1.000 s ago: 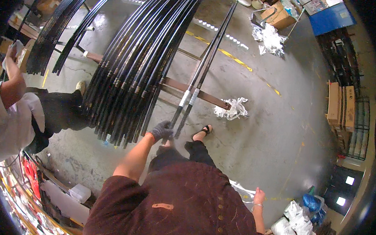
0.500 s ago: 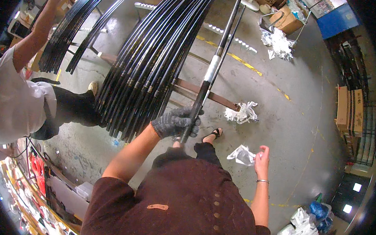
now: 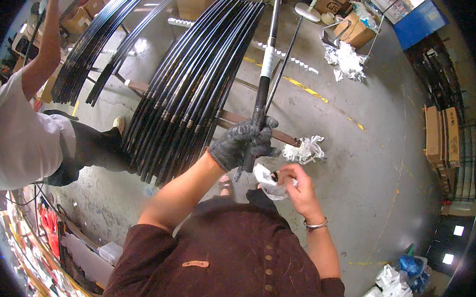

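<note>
My left hand (image 3: pixel 234 144), in a dark grey knit glove, is closed round a long black pole (image 3: pixel 263 90) with a white band along it. The pole stands tilted, its near end just below the glove. Bare and with a bracelet at the wrist, my right hand (image 3: pixel 301 191) pinches a crumpled white plastic bag (image 3: pixel 269 185) close to that near end. Whether the bag touches the pole I cannot tell. To the left, a row of similar black poles (image 3: pixel 190 85) lies side by side on a brown rack bar (image 3: pixel 234 119).
A co-worker (image 3: pixel 24 119) stands at the left by a second bundle of poles (image 3: pixel 88 49). White plastic scraps (image 3: pixel 306 150) hang at the bar's end. More white plastic (image 3: pixel 348 61) and cardboard boxes (image 3: pixel 356 31) lie far right. Stuffed bags (image 3: pixel 390 294) sit near right.
My right hand has brought the plastic bag leftward, close to the pole's near end. The pole has swung more upright, and my left hand has shifted slightly right.
</note>
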### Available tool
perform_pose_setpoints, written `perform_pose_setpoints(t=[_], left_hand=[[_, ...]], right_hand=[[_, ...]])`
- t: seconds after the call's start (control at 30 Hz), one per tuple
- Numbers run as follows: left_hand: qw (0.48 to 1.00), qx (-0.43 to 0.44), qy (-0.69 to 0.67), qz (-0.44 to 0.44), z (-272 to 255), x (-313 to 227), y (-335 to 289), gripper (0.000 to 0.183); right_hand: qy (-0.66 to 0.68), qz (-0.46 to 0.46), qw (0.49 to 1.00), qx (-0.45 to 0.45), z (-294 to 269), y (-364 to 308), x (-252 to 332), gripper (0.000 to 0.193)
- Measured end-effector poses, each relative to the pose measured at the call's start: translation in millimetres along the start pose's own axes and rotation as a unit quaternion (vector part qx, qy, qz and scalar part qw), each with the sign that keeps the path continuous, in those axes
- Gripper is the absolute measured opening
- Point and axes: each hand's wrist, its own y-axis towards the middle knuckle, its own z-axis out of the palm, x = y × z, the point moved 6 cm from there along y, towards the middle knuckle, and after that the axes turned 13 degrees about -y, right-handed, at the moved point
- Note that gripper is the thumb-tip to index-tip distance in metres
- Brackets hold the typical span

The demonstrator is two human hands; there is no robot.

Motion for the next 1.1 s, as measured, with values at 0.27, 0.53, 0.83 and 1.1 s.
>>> perform_pose_setpoints(t=[0.27, 0.53, 0.83, 1.1], left_hand=[[0.999, 0.038, -0.015, -0.028, -6, 11, 10, 0.046], [0.991, -0.069, 0.111, 0.004, 3, 9, 10, 0.047], [0.942, -0.109, 0.318, 0.019, 5, 2, 3, 0.045], [0.919, -0.093, 0.382, 0.025, 11, 6, 2, 0.052]], right_hand=[[0.069, -0.046, 0.995, 0.055, 23, 13, 35, 0.03], [-0.017, -0.025, 0.998, -0.047, 10, 16, 28, 0.017], [0.105, 0.002, 0.99, -0.093, 3, 9, 18, 0.012], [-0.01, 0.011, 0.994, -0.106, 2, 17, 19, 0.01]])
